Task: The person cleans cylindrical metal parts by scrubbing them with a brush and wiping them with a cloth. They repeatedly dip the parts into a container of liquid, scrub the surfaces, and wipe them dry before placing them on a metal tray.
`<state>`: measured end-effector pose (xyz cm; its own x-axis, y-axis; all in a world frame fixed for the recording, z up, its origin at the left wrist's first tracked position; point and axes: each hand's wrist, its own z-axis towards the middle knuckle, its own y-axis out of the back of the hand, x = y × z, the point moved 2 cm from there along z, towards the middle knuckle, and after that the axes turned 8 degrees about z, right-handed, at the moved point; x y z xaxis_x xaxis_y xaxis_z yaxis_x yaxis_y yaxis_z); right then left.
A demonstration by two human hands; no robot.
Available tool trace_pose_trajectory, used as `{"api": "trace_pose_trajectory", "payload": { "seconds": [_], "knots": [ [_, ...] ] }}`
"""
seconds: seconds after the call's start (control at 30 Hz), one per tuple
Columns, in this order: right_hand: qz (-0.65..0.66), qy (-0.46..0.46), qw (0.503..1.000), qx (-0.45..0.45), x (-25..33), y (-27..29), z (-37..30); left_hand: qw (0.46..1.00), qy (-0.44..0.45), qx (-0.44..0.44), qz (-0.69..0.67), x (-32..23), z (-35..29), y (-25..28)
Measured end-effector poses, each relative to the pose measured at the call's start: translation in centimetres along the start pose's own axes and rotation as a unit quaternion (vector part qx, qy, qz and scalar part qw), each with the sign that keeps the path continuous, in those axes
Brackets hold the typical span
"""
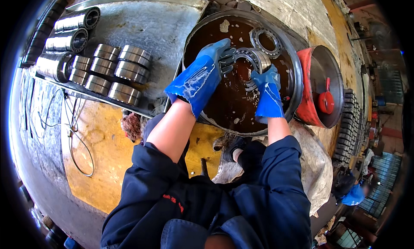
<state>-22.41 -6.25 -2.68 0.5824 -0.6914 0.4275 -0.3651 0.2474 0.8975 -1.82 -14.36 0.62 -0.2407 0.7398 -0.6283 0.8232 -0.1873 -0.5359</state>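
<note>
My right hand [266, 80], in a blue rubber glove, grips the lower right side of a steel roller bearing [260, 59]. The bearing is tilted over a round metal tub [296, 83] of dark brown liquid. My left hand [215, 58], gloved alike, has its fingers apart at the bearing's left edge; whether they touch it I cannot tell. Just behind the held bearing is another bearing ring [278, 44], at the tub's far right. Below the held bearing, part of a further ring-shaped metal piece [250, 86] shows in the liquid.
Left of the tub stands a metal tray table [142, 22] with several steel bearings [131, 71] in rows and stacks. A red drum [305, 87] holding a red ladle-like pan [326, 101] adjoins the tub's right. A thin cable [82, 169] lies on the left. Another person [353, 196] is far right.
</note>
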Motion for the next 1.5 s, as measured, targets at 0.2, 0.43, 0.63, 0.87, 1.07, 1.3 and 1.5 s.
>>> {"api": "trace_pose_trajectory", "payload": {
  "seconds": [0.2,0.43,0.63,0.87,1.07,1.3,1.5],
  "knots": [
    [-0.076,0.033,0.995,0.057,1.8,1.0,-4.5,1.000,-0.024,0.013,-0.013,-0.8,-0.4,0.6],
    [-0.073,0.171,0.981,0.056,1.8,0.3,-7.7,0.998,-0.031,0.049,0.013,-1.1,-0.9,1.4],
    [-0.276,0.302,0.903,0.129,2.2,0.8,-11.6,0.976,-0.153,0.049,0.146,-1.5,-4.3,1.2],
    [-0.339,0.383,0.837,0.195,3.8,0.4,-12.3,0.885,-0.211,0.017,0.414,0.3,-4.0,3.2],
    [-0.222,0.405,0.882,0.090,0.7,2.4,-12.2,0.767,-0.206,0.067,0.604,3.3,-3.3,2.5],
    [-0.162,0.090,0.976,0.116,-6.5,4.4,-15.2,0.440,-0.247,0.017,0.863,8.5,-6.2,-2.8],
    [0.178,-0.179,0.922,0.292,-8.7,-3.3,-14.2,0.391,-0.186,0.019,0.901,9.5,-5.0,-5.7]
  ]
}}
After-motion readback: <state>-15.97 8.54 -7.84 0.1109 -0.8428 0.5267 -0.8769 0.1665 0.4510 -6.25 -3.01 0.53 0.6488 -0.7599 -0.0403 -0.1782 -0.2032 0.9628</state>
